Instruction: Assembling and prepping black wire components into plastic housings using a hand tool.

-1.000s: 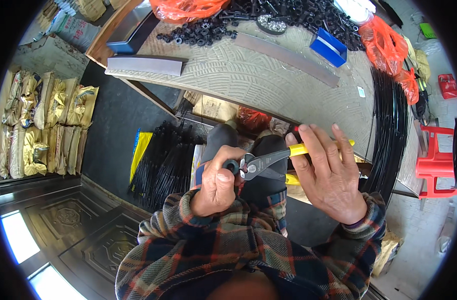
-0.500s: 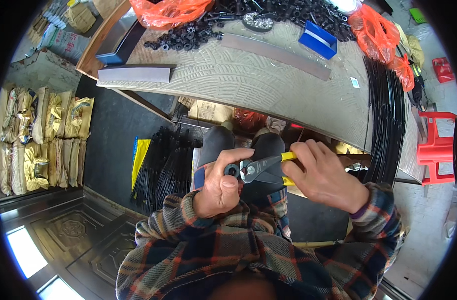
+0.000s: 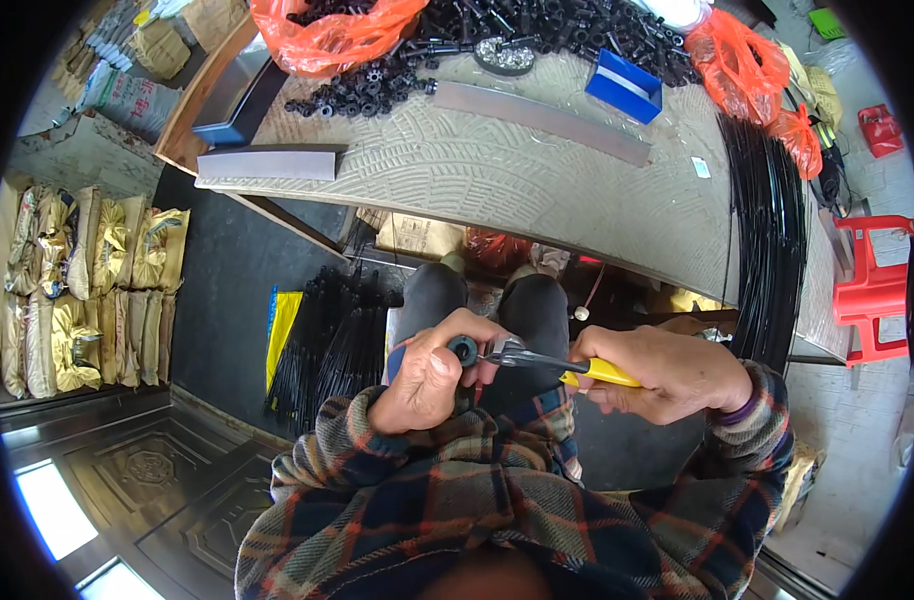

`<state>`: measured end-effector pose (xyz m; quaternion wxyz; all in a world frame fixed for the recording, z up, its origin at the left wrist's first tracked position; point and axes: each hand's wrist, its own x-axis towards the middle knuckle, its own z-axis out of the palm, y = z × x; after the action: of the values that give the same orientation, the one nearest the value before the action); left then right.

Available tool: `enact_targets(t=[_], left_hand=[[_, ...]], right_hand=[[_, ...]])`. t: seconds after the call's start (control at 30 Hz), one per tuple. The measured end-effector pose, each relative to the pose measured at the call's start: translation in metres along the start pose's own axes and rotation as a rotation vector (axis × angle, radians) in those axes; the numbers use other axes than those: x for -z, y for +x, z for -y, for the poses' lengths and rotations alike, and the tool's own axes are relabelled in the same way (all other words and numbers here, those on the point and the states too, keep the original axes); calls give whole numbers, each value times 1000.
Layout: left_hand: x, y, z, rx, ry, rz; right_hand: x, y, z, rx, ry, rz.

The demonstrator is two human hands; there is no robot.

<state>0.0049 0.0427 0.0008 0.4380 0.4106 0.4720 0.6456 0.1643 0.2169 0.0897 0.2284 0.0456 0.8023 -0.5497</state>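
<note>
My left hand [image 3: 415, 388] is closed around a small black ring-shaped part [image 3: 463, 349], its round hole turned up toward me. In my right hand [image 3: 677, 368] is a pair of pliers [image 3: 542, 361] with yellow grips, seen edge-on. The fingers are wrapped round the grips, and the jaws point left, close against the black part. Whether the jaws bite on it I cannot tell. Both hands are above my knees, in front of the table [image 3: 537, 185].
On the table lie heaped black parts [image 3: 567, 35], a blue box [image 3: 624, 87], flat metal strips [image 3: 542, 122] and orange bags [image 3: 337, 35]. Long black rods [image 3: 767, 240] hang over its right end. Bundled black rods [image 3: 327, 340] are at left; a red stool [image 3: 877, 285] is at right.
The pliers have turned from showing their flat side to edge-on, and their handles have come together in my right hand. My left hand keeps hold of the black part.
</note>
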Motion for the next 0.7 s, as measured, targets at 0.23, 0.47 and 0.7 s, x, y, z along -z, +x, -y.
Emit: enact_targets(t=[0.23, 0.47, 0.7], left_hand=[[-2, -4, 10, -34, 158, -34], [34, 3, -1, -450, 174, -611], [120, -156, -141, -1176, 89, -585]], right_hand=[[4, 10, 7, -24, -201, 36], [2, 28, -32, -12, -643, -546], [50, 32, -120, -246, -1232, -850]])
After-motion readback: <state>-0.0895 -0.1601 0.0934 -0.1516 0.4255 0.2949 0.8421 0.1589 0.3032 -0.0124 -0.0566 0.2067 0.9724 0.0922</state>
